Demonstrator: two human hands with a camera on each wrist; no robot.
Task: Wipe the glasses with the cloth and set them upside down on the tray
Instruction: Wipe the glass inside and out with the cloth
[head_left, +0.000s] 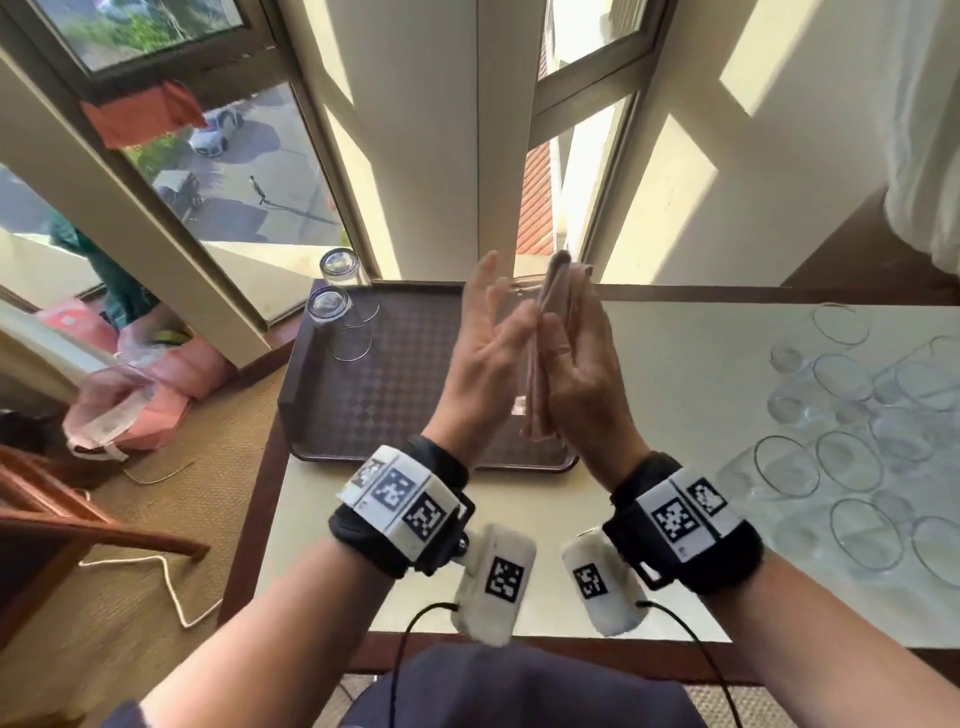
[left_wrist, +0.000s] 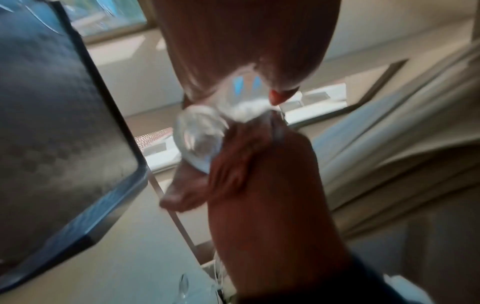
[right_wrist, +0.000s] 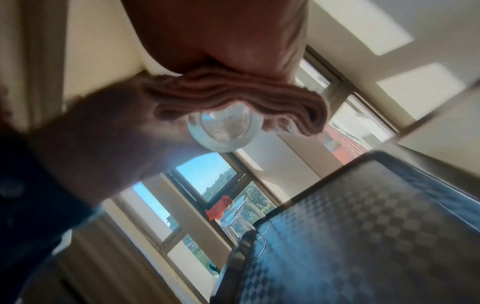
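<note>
Both hands are raised over the brown checkered tray. My left hand holds a clear glass on its side, fingers round its wall and the index finger pointing up. My right hand grips a folded pink cloth and presses it against the glass. In the left wrist view the glass base shows between my left palm and the right hand. The right wrist view has the cloth wrapped over the glass. Two glasses stand upside down at the tray's far left corner.
Several clear glasses stand mouth-up on the white table to the right. A wooden chair and pink bags sit on the floor at left. Windows lie behind the tray, with a curtain at far right.
</note>
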